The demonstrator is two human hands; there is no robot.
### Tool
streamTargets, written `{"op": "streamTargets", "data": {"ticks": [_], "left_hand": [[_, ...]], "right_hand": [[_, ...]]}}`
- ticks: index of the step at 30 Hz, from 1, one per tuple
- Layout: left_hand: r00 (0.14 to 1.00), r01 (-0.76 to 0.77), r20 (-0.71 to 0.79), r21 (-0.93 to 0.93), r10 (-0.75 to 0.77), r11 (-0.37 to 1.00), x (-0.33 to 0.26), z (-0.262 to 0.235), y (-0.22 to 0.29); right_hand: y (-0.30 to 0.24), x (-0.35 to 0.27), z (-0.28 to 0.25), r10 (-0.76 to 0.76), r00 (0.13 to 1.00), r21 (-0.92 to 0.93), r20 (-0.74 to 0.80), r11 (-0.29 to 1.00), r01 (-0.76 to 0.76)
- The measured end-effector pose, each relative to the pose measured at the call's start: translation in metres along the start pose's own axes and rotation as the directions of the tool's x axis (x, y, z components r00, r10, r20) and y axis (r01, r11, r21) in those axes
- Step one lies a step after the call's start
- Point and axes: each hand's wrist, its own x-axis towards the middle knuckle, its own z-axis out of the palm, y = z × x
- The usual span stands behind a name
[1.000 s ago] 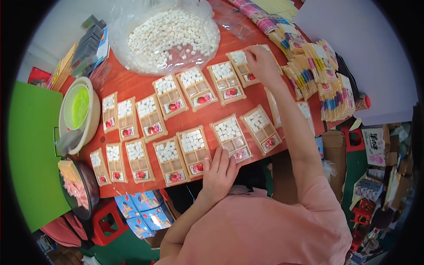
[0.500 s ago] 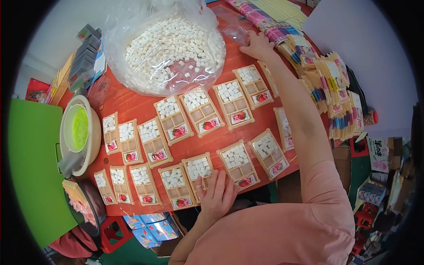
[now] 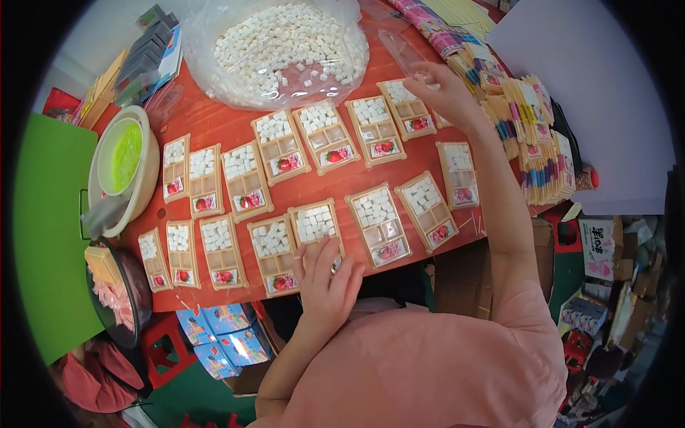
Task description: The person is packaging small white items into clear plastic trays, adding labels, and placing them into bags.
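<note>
Two rows of tan trays stand on the red table, each with white cubes like mini marshmallows in one large compartment, and small compartments, and a strawberry-printed sachet at the near end. My left hand (image 3: 328, 282) rests, fingers stretched and slightly apart, over the near end of one front-row tray (image 3: 316, 222), hiding its lower compartments. At the far right, my right hand (image 3: 448, 93) is raised above the back row with fingers curled together. A clear thin plastic piece (image 3: 401, 51) extends from its fingertips, apparently pinched; its exact kind is unclear.
A big clear bag of white cubes (image 3: 285, 43) lies at the back. To the left stands a pale basin (image 3: 148, 167) with a bowl of green material. Stacked tan packs (image 3: 539, 153) line the right side. Below the table's left edge sits a black tub (image 3: 139, 307).
My right hand has come nearer from the back, the clear plastic moving with it. The view has shifted, so the table sits higher. My left hand stays at the same tray.
</note>
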Motion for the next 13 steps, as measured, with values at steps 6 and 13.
{"op": "streamTargets", "data": {"ticks": [6, 13], "left_hand": [[0.834, 0.437, 0.129, -0.748, -0.537, 0.499, 0.009, -0.005, 0.008], [0.66, 0.549, 0.486, -0.832, -0.573, -0.074, 0.007, -0.026, 0.002]], "right_hand": [[-0.093, -0.122, 0.003, -0.057, 0.816, 0.817, 0.576, 0.0, -0.577], [-0.178, -0.21, 0.019, -0.202, 0.782, 0.794, 0.589, -0.034, -0.607]]}}
